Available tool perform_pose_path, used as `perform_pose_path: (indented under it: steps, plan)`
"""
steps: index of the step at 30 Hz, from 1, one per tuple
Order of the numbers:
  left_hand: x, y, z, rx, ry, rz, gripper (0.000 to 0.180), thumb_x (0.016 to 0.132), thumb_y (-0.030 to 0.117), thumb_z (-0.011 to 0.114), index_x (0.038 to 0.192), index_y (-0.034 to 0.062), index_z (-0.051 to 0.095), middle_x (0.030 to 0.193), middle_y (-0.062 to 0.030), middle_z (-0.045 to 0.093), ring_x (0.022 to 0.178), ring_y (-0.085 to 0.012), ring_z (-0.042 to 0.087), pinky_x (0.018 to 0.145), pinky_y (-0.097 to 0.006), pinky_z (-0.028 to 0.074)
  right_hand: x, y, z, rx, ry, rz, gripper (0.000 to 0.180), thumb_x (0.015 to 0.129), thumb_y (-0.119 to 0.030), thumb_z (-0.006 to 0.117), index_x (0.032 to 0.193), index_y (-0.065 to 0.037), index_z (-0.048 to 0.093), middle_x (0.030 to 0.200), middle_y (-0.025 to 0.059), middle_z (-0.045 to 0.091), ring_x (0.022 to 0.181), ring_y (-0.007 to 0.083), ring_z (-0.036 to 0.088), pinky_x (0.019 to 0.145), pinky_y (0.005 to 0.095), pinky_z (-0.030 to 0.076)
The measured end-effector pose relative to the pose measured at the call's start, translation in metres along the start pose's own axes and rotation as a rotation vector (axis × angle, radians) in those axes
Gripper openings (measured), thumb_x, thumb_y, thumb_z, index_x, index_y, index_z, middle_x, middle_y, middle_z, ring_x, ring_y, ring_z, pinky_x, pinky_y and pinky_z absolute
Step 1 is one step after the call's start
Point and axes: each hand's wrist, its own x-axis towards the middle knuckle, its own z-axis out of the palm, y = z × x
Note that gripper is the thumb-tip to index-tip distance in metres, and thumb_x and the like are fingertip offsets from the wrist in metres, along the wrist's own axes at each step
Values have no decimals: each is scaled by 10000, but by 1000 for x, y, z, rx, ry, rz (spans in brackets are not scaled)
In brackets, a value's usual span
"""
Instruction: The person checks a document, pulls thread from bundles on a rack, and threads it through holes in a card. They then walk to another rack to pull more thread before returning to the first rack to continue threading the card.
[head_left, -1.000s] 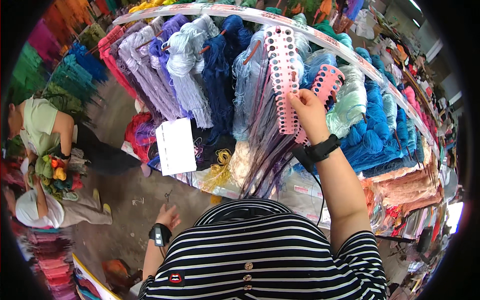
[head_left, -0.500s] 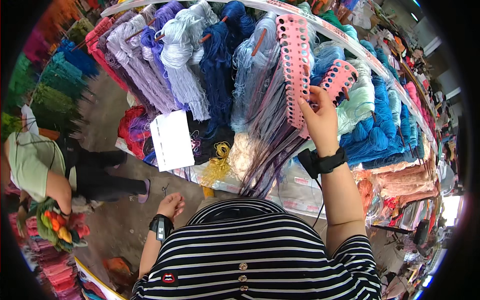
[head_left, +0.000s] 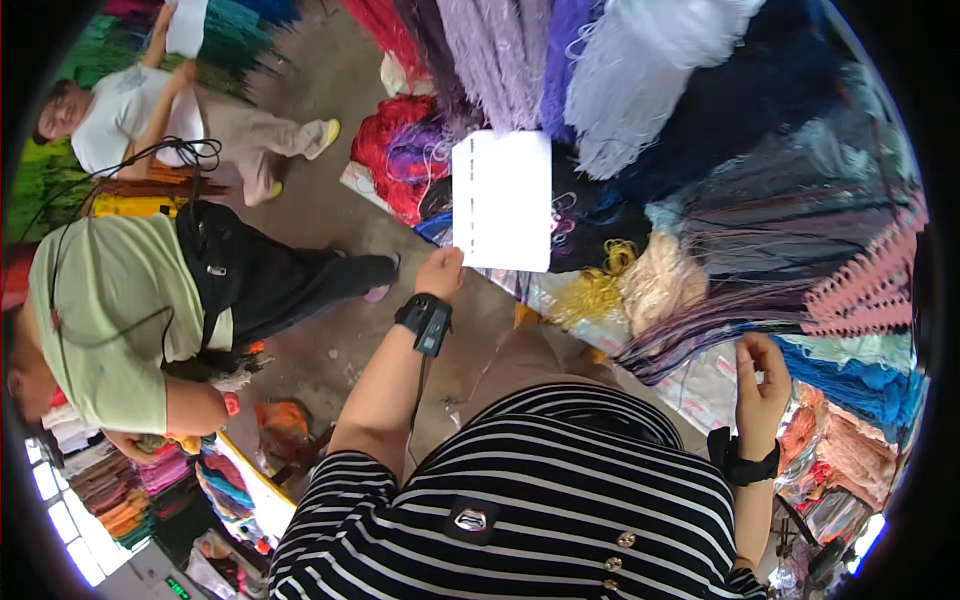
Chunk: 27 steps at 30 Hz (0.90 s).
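A white sheet with faint marks along its left side lies over dark thread hanks. My left hand is closed at the sheet's lower left corner, fingertips on its edge. My right hand is held lower right with fingers loosely bent, thumb apart from them, and nothing visible in it. Just beyond it are pink perforated cards with long purple and grey threads trailing from them. Yellow thread and a cream hank lie between the sheet and these threads.
Lilac, pale lavender and navy hanks hang along the far side. A person in a green shirt stands close on the left, another in white behind. A dark cable shows near them.
The view has swung left. My left hand has risen to the sheet's corner. My right hand has let go of the pink card and drawn back toward me.
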Motion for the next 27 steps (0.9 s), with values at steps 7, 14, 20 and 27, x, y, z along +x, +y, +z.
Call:
perform_pose_path:
  steps: [7, 14, 20, 27]
  plan:
    - [103, -53, -1, 316, 152, 102, 361, 838, 275, 632, 1093, 19, 648, 1009, -154, 685, 931, -249, 662, 819, -345, 502, -2, 11, 84, -9, -374, 245, 146, 910, -70, 594, 1030, 9, 620, 861, 37, 639, 767, 91, 557, 694, 231, 441]
    - [122, -45, 23, 298, -2, 188, 401, 865, 190, 633, 1227, 26, 580, 772, -50, 638, 668, -129, 613, 618, -274, 502, -13, 50, 133, -18, -462, 346, 155, 899, -63, 618, 1038, 6, 629, 858, 52, 648, 710, 89, 544, 653, 231, 454]
    - [130, -53, 24, 303, -48, 238, 501, 881, 151, 599, 1351, 42, 465, 891, -84, 634, 693, -140, 610, 618, -278, 502, -5, 56, 163, -24, -584, 404, 159, 917, -77, 600, 1055, -1, 618, 894, 47, 646, 792, 104, 575, 718, 240, 465]
    - [47, 44, -4, -309, -289, -111, 449, 946, 249, 544, 1320, 12, 472, 1162, -88, 605, 1007, -178, 592, 849, -323, 477, 7, 78, 173, -69, -598, 324, 157, 913, -61, 602, 1056, 3, 614, 889, 60, 647, 805, 112, 583, 727, 237, 470]
